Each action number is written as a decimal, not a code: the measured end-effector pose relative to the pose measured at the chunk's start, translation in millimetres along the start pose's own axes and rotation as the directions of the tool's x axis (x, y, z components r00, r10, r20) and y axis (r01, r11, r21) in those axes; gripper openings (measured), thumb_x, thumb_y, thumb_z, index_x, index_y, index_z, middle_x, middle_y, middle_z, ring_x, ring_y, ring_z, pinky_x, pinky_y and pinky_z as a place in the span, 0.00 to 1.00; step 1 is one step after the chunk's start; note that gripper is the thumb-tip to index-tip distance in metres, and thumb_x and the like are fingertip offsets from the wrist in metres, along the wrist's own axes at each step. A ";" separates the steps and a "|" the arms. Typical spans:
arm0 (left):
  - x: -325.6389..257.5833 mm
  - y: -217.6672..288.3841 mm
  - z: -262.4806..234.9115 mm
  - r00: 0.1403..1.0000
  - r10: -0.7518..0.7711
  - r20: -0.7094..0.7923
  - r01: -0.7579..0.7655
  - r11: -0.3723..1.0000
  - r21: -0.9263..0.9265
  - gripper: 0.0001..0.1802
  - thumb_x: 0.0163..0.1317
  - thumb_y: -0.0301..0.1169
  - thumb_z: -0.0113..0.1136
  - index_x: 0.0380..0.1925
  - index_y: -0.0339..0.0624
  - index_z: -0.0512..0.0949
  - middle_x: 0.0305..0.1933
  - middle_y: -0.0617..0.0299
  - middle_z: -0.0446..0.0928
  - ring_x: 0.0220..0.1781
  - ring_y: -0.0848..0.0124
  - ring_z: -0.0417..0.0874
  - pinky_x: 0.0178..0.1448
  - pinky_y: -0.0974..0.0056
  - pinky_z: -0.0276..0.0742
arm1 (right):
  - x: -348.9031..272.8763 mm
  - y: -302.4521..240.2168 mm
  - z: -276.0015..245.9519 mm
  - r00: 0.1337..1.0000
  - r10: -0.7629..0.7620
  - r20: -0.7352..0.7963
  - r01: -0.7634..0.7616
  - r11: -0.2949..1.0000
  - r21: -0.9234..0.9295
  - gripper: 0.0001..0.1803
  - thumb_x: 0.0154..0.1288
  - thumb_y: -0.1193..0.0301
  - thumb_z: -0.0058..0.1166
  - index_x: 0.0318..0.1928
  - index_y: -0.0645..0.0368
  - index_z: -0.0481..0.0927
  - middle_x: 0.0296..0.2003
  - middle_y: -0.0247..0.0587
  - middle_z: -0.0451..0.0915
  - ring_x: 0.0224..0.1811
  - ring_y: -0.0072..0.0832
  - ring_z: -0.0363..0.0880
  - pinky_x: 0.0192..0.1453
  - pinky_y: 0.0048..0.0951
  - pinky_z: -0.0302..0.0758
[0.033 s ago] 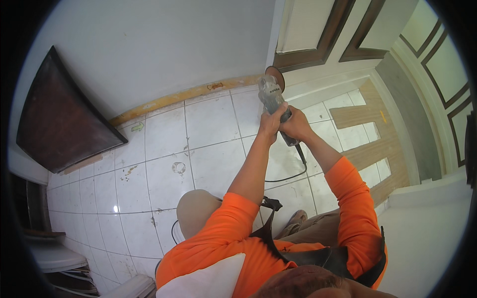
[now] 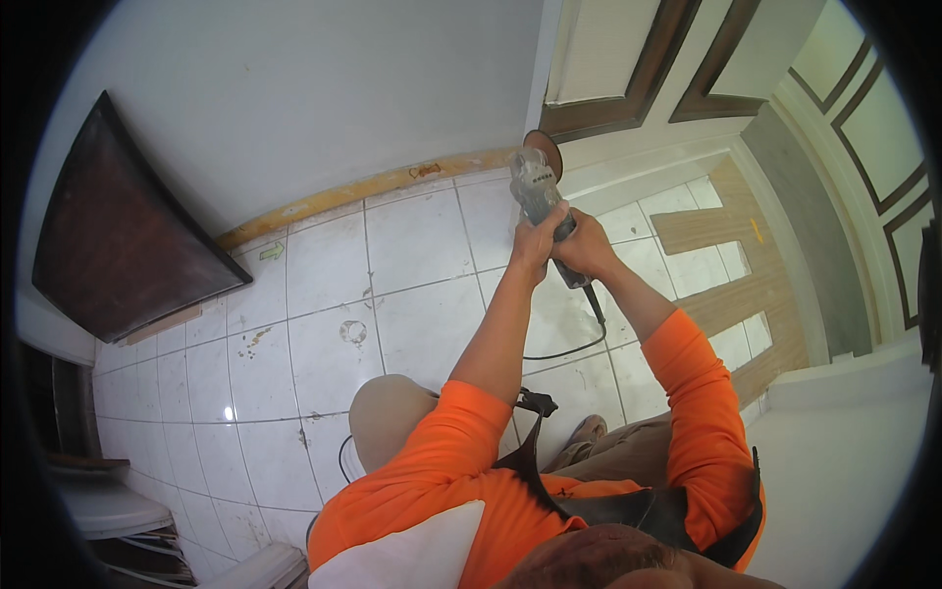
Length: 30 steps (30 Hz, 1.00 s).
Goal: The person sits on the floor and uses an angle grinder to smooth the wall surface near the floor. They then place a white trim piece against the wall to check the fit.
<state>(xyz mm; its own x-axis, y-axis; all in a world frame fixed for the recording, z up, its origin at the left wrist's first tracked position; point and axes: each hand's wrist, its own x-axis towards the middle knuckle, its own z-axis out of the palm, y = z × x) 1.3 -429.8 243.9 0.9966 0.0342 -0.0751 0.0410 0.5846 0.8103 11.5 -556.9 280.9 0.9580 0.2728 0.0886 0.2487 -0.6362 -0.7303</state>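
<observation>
Both hands clamped on angle grinder: left hand on body, right hand on rear handle. Disc meets door-frame base beside yellow skirting strip (contact unclear). Best kept steady, cable trailing behind.

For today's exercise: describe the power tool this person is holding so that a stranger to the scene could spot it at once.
Find the white wall where it meets the brown-panelled door, then look down to the floor corner. There the left hand and right hand grip a grey angle grinder. Its dark round disc and trailing black cord mark it out.
</observation>
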 end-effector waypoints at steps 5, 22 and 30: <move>4.7 16.2 9.0 1.000 0.006 0.025 -0.006 1.000 0.007 0.28 0.66 0.47 0.76 0.54 0.36 0.80 0.48 0.59 0.85 0.48 0.68 0.86 0.55 0.61 0.81 | 7.2 -12.5 -11.6 1.000 -0.005 0.006 0.005 1.000 0.012 0.37 0.43 0.55 0.77 0.50 0.67 0.82 0.41 0.57 0.89 0.44 0.47 0.90 0.53 0.41 0.84; 5.0 39.7 25.7 0.999 0.034 0.024 -0.035 0.999 0.021 0.28 0.67 0.45 0.75 0.56 0.35 0.79 0.49 0.59 0.84 0.47 0.69 0.85 0.54 0.61 0.81 | 6.8 -38.1 -31.9 0.999 -0.034 -0.026 0.034 0.999 0.000 0.37 0.43 0.54 0.78 0.49 0.68 0.82 0.40 0.56 0.89 0.43 0.46 0.90 0.51 0.40 0.84; 3.7 48.2 33.0 0.997 0.070 0.019 -0.071 0.996 0.047 0.27 0.66 0.46 0.75 0.52 0.36 0.81 0.46 0.59 0.84 0.46 0.68 0.85 0.54 0.60 0.81 | 3.4 -46.7 -38.5 0.996 -0.052 -0.072 0.053 0.999 0.011 0.35 0.45 0.55 0.76 0.48 0.68 0.82 0.39 0.56 0.89 0.42 0.47 0.90 0.50 0.40 0.84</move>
<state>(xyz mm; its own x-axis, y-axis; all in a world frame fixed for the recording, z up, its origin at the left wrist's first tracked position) 9.3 -428.2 301.9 0.9982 0.0601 -0.0074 -0.0264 0.5418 0.8401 8.6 -554.1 341.4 0.9515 0.2527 0.1753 0.2977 -0.6131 -0.7317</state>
